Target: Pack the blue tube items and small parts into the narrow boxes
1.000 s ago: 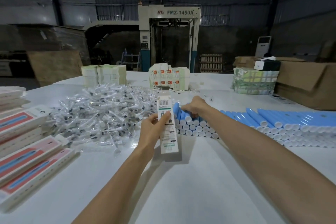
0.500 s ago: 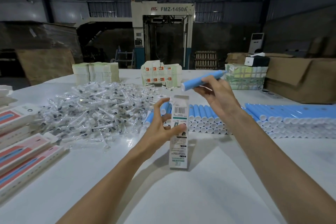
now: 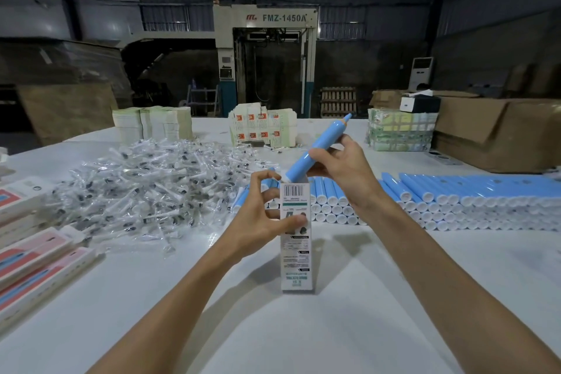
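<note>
A white table (image 3: 303,328) fills the near scene, with a tall machine (image 3: 273,48) behind its far edge and brown cartons (image 3: 501,130) at the far right. Blue tubes (image 3: 455,197) lie stacked in a long row on the right, white caps facing near. A heap of wrapped small parts (image 3: 145,185) spreads over the left centre. Flat packed boxes (image 3: 36,261) lie at the near left edge.

One narrow box (image 3: 297,252) stands upright on the table at centre. The left hand (image 3: 261,222) grips it near the top, thumb across the front and fingers curled at its upper left edge. The right hand (image 3: 343,167) pinches a single tube (image 3: 318,149) round its middle. That tube tilts, pointed tip up and to the far right, capped end at the box's top opening.
</note>
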Demonstrator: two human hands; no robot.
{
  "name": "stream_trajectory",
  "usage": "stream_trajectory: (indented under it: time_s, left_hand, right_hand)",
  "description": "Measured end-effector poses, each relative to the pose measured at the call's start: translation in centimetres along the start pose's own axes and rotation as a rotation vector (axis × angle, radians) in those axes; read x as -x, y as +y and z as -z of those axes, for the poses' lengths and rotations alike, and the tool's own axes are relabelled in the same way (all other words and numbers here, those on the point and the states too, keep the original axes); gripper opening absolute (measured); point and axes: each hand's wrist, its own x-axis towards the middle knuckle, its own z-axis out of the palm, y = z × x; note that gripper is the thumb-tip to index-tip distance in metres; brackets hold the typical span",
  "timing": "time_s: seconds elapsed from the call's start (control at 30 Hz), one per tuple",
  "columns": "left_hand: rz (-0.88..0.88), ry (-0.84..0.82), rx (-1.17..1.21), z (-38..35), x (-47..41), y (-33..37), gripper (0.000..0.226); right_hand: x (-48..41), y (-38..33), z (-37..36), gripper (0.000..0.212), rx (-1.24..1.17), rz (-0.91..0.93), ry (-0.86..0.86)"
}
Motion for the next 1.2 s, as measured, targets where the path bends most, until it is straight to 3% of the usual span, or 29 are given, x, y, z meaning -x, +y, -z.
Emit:
stream_trajectory:
  time_s: [0.17,0.23,0.37,0.53,0.63,0.73,0.8,0.93,1.0,1.1,1.2]
  left_hand:
    - [-0.024,0.016,-0.060,-0.1,0.0,-0.1,0.078]
    - [-0.060,0.015,-0.107,-0.2,0.0,-0.1,0.083]
    - [-0.105,0.027,-0.119,-0.1,-0.2,-0.3,0.086]
    - [-0.102,0.101,-0.131,0.9,-0.2,-0.4,0.085]
    - [-0.089,0.170,-0.162,1.4,-0.1,-0.1,0.082]
    - [-0.081,0.253,-0.229,3.2,0.1,0.5,0.083]
    - [-0.070,0.340,-0.275,5.6,0.6,1.1,0.083]
    - [-0.029,0.515,-0.452,11.0,3.1,2.2,0.085]
    - [-0.011,0.593,-0.541,13.2,4.4,2.4,0.086]
    - [0.015,0.688,-0.593,16.0,6.3,2.6,0.085]
    - [0.028,0.756,-0.610,18.0,7.7,2.4,0.085]
  right_hand:
    - [-0.7,-0.4,1.1,0.032,0.216,-0.053,0.049]
    - [-1.1,-1.4,1.3,0.032,0.367,-0.069,-0.035]
    - [-1.7,-3.4,1.0,0.034,0.828,-0.121,-0.359]
    - [-1.3,-2.9,0.1,0.045,1.103,-0.013,-0.333]
    - [-0.4,-0.3,-0.6,0.045,0.904,0.008,-0.225]
    - [-0.2,3.2,-3.1,0.029,0.667,-0.011,-0.061]
    - [0.1,6.1,-5.5,0.017,0.621,-0.035,-0.039]
    - [2.1,11.6,-11.5,0.013,0.685,-0.050,-0.279]
    - [2.8,13.1,-14.8,0.019,0.737,0.027,-0.411]
    - [3.1,13.6,-19.7,0.030,0.803,0.116,-0.466]
    - [3.2,13.4,-23.7,0.024,0.849,0.185,-0.469]
